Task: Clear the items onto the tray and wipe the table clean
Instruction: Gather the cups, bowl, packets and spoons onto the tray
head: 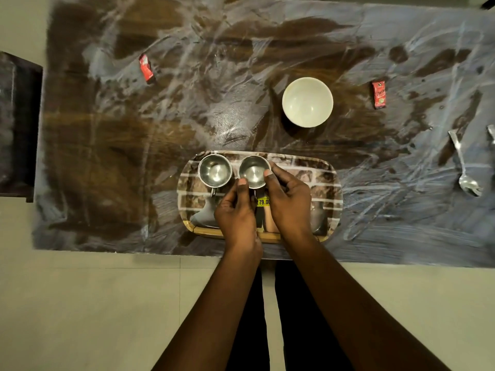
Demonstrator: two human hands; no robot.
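Observation:
A patterned tray (318, 170) lies at the table's near edge. Two steel cups stand at its far left: the left steel cup (215, 170) is free, and the right steel cup (254, 171) is pinched at its rim between my left hand (237, 210) and my right hand (288, 202). Beyond the tray stands an empty white bowl (307, 102). One red sachet (146, 67) lies at the far left, another red sachet (379, 94) right of the bowl. A steel spoon (464, 167) rests at the right.
The dark wooden table (120, 156) is smeared with white streaks. A second piece of cutlery (491, 133) pokes in at the right edge. A dark piece of furniture (16, 124) stands off the table's left end. Pale floor tiles (93, 317) lie below.

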